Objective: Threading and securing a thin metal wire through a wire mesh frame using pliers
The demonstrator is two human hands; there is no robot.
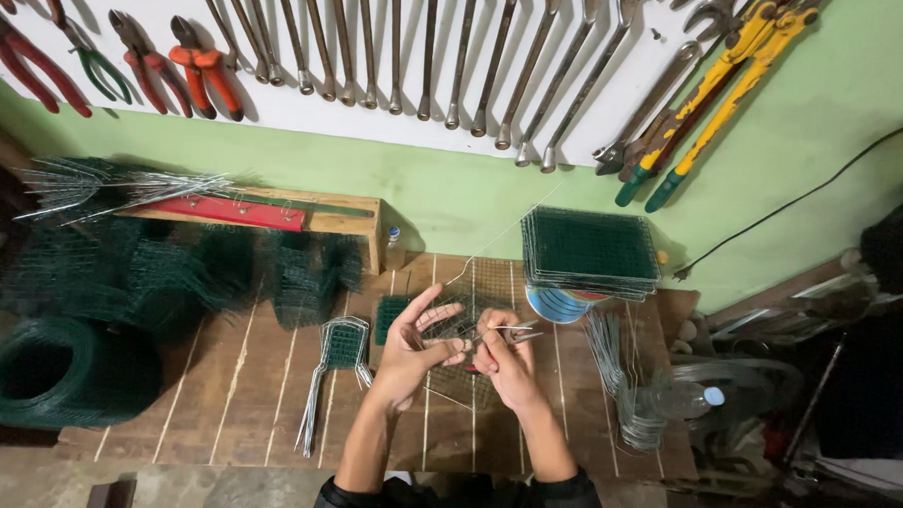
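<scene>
Pinching wire point(509, 329) — right hand point(503, 358) closed | left hand point(415, 343) fingers spread, palm up

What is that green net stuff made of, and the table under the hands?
The green mesh roll looks like wire netting with a dull green coating, probably plastic over metal: it holds its curl stiffly. The stacked mesh panels look the same, edged in bare grey wire. The table looks like unpainted wooden planks, brown with grain and gaps between boards.
</scene>
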